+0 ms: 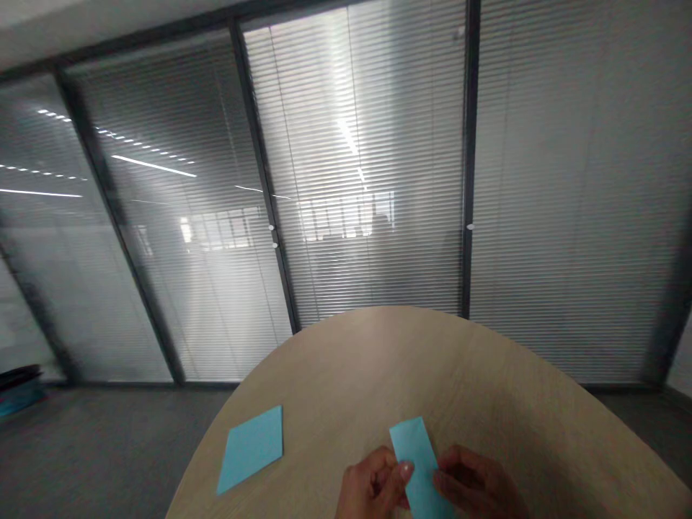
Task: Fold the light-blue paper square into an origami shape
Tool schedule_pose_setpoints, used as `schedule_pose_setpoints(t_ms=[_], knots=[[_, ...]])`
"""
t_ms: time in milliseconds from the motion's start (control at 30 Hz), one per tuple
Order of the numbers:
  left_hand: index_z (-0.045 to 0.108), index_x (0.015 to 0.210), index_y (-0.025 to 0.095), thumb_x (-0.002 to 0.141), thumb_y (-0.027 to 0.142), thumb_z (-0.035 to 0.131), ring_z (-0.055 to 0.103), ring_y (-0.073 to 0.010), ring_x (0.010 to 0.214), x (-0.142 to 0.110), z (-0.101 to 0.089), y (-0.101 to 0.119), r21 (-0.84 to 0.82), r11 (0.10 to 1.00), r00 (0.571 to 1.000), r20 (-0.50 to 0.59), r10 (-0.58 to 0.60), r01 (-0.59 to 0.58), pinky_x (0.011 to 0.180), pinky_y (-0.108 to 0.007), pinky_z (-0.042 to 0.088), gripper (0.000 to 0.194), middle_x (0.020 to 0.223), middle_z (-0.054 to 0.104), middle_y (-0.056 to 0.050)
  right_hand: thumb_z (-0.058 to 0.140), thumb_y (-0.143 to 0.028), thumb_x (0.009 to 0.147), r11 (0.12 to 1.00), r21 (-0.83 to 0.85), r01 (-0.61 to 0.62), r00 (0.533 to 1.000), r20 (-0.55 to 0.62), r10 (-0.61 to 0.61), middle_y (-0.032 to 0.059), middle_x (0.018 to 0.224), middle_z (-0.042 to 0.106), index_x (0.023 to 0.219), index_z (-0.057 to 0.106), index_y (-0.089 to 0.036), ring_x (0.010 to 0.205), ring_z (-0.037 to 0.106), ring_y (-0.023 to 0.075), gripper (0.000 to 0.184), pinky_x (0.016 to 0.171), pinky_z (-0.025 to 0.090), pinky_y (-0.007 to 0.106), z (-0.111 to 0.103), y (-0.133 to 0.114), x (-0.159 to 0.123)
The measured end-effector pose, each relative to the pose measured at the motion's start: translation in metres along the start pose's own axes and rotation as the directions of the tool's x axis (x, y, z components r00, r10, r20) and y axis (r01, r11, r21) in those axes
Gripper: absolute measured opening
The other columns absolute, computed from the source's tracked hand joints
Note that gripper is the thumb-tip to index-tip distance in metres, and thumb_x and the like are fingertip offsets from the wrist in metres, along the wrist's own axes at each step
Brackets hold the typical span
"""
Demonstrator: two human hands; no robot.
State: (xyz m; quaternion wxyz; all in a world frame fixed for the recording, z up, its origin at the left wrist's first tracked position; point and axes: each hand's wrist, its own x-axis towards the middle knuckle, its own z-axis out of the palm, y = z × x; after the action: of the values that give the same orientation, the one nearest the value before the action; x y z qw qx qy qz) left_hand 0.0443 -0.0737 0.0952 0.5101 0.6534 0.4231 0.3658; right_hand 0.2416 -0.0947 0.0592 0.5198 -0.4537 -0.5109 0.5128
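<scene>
A narrow strip of light blue paper [419, 461], apparently folded lengthwise, is held at the near edge of the table [486, 389], its far end lying out over the wood and its near end cut off by the bottom of the frame. It is pinched from both sides: the left hand [373, 484] is closed on its left edge with the thumb pressed on top, and the right hand [476, 484] is closed on its right edge with the fingers curled in. Both hands are seen only in part, so the grip below the frame cannot be told. A second piece, a flat blue sheet [253, 447], lies untouched near the left edge of the table, well apart from the hands. Beyond the rounded far edge a wall of glass panels with shut blinds [357, 180] is seen. Two blue papers are counted, one held and one lying, and two hands. It is judged that uneven pressure from the two thumbs could skew the crease, and that the strip, held so near the table's edge, could slide off if let go
</scene>
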Motion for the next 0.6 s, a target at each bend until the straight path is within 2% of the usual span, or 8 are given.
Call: schedule_pose_setpoints(t_ms=[167, 267, 467, 600], knots=[[0.061, 0.063, 0.016, 0.073, 0.074, 0.060, 0.046, -0.0122, 0.053, -0.001, -0.002, 0.003, -0.038, 0.999, 0.999, -0.041, 0.030, -0.031, 0.054, -0.024, 0.032, 0.059, 0.055, 0.055, 0.001, 0.081, -0.056, 0.066, 1.000, -0.006, -0.016, 0.998, 0.063, 0.016, -0.0023, 0.061, 0.061, 0.069, 0.069, -0.019, 0.059, 0.054, 0.0137, 0.039, 0.057, 0.040, 0.022, -0.001, 0.002, 0.000], [0.059, 0.061, 0.016, 0.073, 0.074, 0.060, 0.041, -0.0112, 0.051, 0.000, -0.001, 0.000, -0.051, 0.998, 0.998, -0.054, 0.027, -0.030, 0.052, -0.024, 0.028, 0.059, 0.053, 0.051, 0.002, 0.080, -0.059, 0.065, 1.000, -0.014, -0.018, 0.998, 0.055, 0.018, -0.0029, 0.060, 0.058, 0.068, 0.067, -0.019, 0.059, 0.051, 0.0137, 0.042, 0.056, 0.039, 0.023, -0.001, 0.003, 0.001], [0.063, 0.067, 0.016, 0.067, 0.071, 0.069, 0.038, -0.0104, 0.053, 0.000, -0.001, 0.012, -0.191, 0.982, 0.999, -0.042, -0.010, 0.002, 0.055, -0.023, 0.030, 0.055, 0.054, 0.047, 0.005, 0.078, -0.067, 0.061, 0.997, -0.061, -0.044, 0.994, 0.101, 0.050, -0.0057, 0.057, 0.045, 0.066, 0.060, -0.020, 0.055, 0.041, 0.0120, 0.050, 0.052, 0.032, 0.023, 0.005, -0.004, -0.002], [0.059, 0.061, 0.017, 0.065, 0.071, 0.070, 0.037, -0.0104, 0.053, -0.003, -0.002, 0.021, -0.226, 0.974, 0.999, -0.048, -0.017, 0.006, 0.055, -0.023, 0.029, 0.056, 0.053, 0.046, 0.005, 0.075, -0.074, 0.055, 0.997, -0.041, -0.059, 0.988, 0.140, 0.064, -0.0071, 0.056, 0.038, 0.063, 0.052, -0.020, 0.053, 0.032, 0.0105, 0.059, 0.050, 0.025, 0.023, 0.012, -0.012, -0.004]])
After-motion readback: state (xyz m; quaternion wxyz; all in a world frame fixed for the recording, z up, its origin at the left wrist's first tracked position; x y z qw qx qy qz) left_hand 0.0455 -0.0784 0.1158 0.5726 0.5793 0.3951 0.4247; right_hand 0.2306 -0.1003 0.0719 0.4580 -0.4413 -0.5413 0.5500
